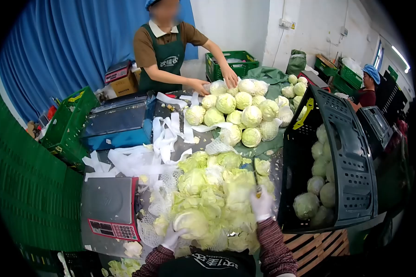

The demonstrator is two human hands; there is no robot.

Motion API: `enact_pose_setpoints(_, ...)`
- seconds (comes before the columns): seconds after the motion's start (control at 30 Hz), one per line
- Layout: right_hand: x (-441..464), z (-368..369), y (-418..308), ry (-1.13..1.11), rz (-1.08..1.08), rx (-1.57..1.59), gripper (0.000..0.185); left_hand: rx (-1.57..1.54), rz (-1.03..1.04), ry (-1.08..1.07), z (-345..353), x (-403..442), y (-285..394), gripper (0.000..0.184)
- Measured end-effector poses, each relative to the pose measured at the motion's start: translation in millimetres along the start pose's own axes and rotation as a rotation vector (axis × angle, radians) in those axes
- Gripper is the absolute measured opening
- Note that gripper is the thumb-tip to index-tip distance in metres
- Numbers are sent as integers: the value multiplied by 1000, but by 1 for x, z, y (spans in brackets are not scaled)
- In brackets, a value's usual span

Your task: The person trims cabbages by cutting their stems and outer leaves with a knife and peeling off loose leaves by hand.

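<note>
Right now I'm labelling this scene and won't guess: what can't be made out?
In the head view:
Digital scale: readout digits too small.
Knife: handle partly hidden by the gloved right hand.
Tabletop: partly covered by cabbage leaves.
Dark crate: side wall hides part of the interior.

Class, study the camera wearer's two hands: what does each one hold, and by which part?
The right hand holds a knife by its handle. The left hand holds a cabbage by its near left side.
</note>
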State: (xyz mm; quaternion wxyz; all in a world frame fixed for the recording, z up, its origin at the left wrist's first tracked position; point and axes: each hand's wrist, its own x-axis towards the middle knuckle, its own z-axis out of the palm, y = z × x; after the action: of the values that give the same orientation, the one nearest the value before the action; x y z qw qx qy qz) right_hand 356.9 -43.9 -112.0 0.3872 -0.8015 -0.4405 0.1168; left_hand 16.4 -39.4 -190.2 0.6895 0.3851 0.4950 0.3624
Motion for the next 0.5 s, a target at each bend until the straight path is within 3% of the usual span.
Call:
enact_pose_setpoints(0.03, 14, -12, -4, -48, 101, -182, 33, -352, -187, -53, -6, 2, 6, 102)
enact_pose_setpoints(0.07, 13, -17, -14, -37, 93, -169, 33, -346, -170, -57, -9, 2, 14, 102)
enact_pose_setpoints(0.13, 3, -29, -42, 111, -233, -228, 47, -545, -100, -141, -11, -3, 32, 106)
enact_pose_setpoints(0.17, -4, -29, -56, -21, -280, -86, 55, -546, -83, -138, -2, -7, 54, 106)
enact_pose_setpoints(0.23, -23, -24, -90, -277, -405, 152, 68, -97, 228, -324, 20, -8, 98, 111)
enact_pose_setpoints(0.27, -30, -22, -106, -395, -480, 251, 74, -97, 232, -327, 28, -10, 112, 111)
enact_pose_setpoints(0.3, -33, -19, -117, -388, -479, 250, 74, 122, 345, -343, 35, -12, 123, 112)
enact_pose_setpoints(0.33, -35, -18, -125, -523, -494, 207, 76, 342, 456, -362, 41, -15, 133, 113)
enact_pose_setpoints(0.4, -27, -23, -125, -771, -443, 205, 75, 442, 513, -394, 49, -22, 150, 112)
enact_pose_setpoints(0.43, -23, -26, -121, -763, -437, 198, 75, 536, 572, -406, 52, -26, 157, 111)
enact_pose_setpoints(0.5, -19, -31, -113, -826, -511, 204, 64, 524, 481, -440, 57, -30, 163, 111)
